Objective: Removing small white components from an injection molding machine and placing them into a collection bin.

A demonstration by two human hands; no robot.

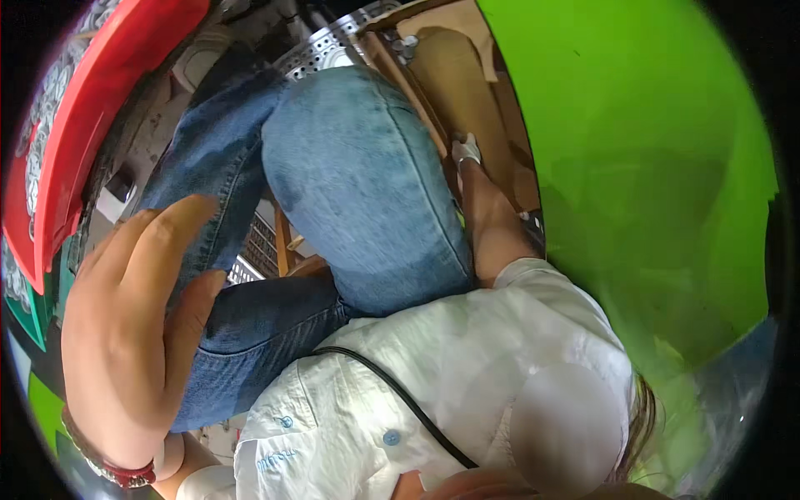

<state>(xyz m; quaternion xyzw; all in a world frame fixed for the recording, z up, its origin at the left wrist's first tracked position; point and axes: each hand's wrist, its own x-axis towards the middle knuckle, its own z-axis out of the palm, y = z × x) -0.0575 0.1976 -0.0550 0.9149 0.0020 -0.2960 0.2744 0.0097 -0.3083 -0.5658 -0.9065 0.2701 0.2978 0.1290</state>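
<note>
My left hand is raised at the left, in front of my jeans. Its fingers are bent loosely and the thumb stands apart from them. Nothing shows in its grasp. My right arm reaches down past my knee into an open cardboard box. At its end, my right hand is small in the picture, close to the inside of the box. White material shows on it; I cannot tell whether this covers the fingers or lies in them.
A red bin full of small grey parts stands at the far left, with a green bin below it. A bright green surface fills the right side. Perforated metal lies beyond my knee.
</note>
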